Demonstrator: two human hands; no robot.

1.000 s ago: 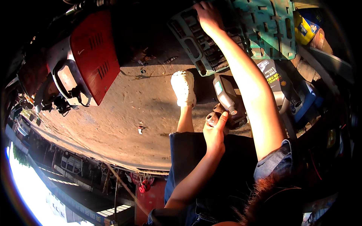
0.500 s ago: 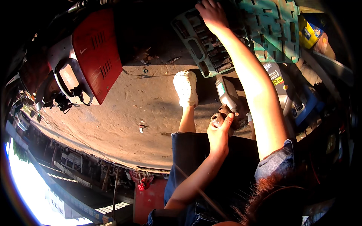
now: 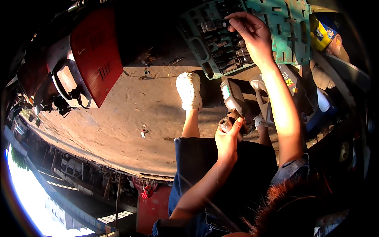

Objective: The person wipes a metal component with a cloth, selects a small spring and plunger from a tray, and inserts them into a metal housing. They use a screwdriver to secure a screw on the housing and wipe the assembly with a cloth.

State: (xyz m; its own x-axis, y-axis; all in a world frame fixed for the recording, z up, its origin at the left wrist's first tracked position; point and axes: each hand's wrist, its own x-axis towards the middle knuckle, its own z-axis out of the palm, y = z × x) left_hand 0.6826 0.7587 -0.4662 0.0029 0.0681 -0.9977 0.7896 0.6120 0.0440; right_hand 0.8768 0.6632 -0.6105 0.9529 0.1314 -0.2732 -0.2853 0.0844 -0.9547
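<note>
The left hand (image 3: 228,139) grips a small metal cylindrical part (image 3: 226,124), steadying it near the knees. The right hand (image 3: 252,33) reaches far into the green socket-set case (image 3: 292,35), fingers curled over its sockets (image 3: 221,43); whether they pinch one is unclear.

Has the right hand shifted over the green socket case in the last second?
Yes. The right hand has slid rightward across the green socket case, from its left rows of sockets toward the middle hinge, fingers down among the sockets.

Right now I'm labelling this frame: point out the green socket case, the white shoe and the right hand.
green socket case (image 3: 294,43), head view, lid panel.
white shoe (image 3: 188,90), head view, upper.
right hand (image 3: 252,33), head view, back.
</note>
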